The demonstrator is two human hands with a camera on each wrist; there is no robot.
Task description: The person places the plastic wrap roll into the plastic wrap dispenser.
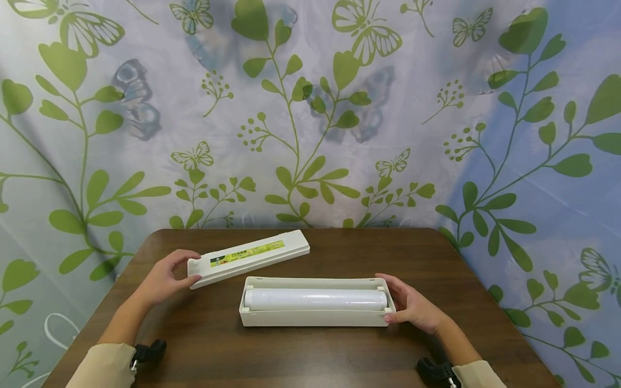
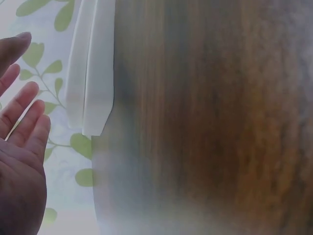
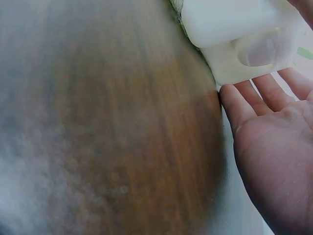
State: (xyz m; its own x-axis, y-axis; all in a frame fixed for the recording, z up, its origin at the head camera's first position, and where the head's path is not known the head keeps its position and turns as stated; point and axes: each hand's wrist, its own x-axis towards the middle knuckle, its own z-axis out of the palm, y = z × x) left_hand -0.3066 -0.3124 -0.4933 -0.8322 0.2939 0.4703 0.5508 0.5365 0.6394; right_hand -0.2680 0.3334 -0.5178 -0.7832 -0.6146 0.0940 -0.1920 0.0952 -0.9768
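Observation:
A long white plastic wrap dispenser box (image 1: 315, 319) sits on the table with its top off, a roll of plastic wrap (image 1: 315, 298) lying inside. My right hand (image 1: 412, 304) holds the box's right end, thumb at the near corner and a finger at the far one. In the right wrist view, its fingertips touch the box end (image 3: 264, 49). Behind and left of the box, slanted, lies the white lid (image 1: 291, 245) with a yellow-green label. My left hand (image 1: 167, 277) is around the lid's left end; the left wrist view shows extended fingers with a gap to the lid (image 2: 98, 73).
The brown wooden table (image 1: 271, 358) ends at a curtain (image 1: 310, 161) printed with leaves and butterflies. A white cable (image 1: 60, 328) hangs beyond the left table edge. Black straps (image 1: 147, 353) sit on both wrists.

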